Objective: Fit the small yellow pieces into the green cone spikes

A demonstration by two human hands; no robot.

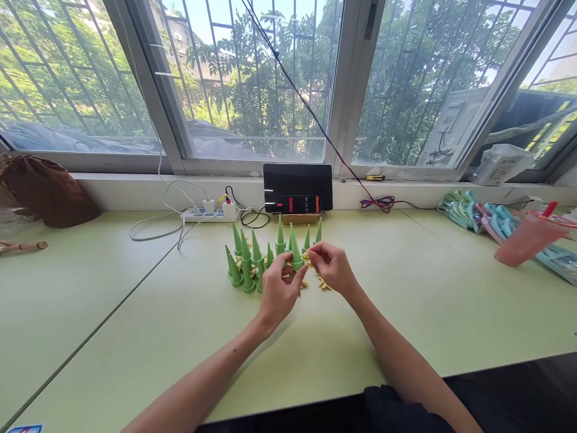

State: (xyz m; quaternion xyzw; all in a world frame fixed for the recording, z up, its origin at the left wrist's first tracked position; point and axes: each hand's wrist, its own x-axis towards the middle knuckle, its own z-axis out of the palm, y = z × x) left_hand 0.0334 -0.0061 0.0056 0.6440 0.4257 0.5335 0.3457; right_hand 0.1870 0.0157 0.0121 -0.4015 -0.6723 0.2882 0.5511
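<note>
The left hand (pixel 278 288) has its grip closed around a green cone (pixel 295 252), held just above the worktop (pixel 406 313). The right hand (pixel 331 264) pinches a small yellow piece (pixel 307 258) touching that cone's base — more green cones (pixel 246 261) stand just left of both hands, yellow bits (pixel 323 284) below the right.

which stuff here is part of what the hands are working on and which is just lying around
In use: left hand, right hand, green cones, small yellow pieces.

Lying about: power strip, phone, brown bag, pastel packets.
</note>
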